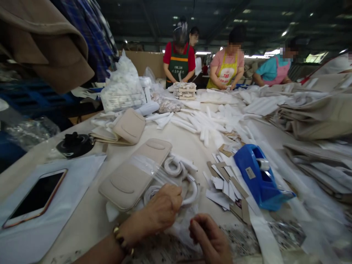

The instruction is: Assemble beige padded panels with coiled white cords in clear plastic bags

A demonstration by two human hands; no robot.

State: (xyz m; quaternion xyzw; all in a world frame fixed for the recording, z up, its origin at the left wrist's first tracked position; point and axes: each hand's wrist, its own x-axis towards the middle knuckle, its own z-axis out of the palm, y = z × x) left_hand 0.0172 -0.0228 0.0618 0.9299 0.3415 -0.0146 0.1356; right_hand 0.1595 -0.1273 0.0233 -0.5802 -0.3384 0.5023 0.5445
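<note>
A beige padded piece [137, 170] with two stitched oval ends lies slantwise on the table, a clear plastic band [147, 167] across its middle. My left hand [165, 207], bracelet at the wrist, is closed at its lower right edge, over the plastic; what its fingers pinch is too small to make out. White wrapped straps [189, 183] curl beside it. Lower and to the right, my right hand [207, 234] has its thumb and fingers curled together near thin clear plastic [187, 223]; anything between them cannot be made out.
A blue tape dispenser [258, 176] stands right of scattered cards [225, 179]. A phone [35, 196] and a black round object [74, 145] are at the left. Behind are another beige piece [130, 126], white wrapped strips [203, 121] and several people across the table.
</note>
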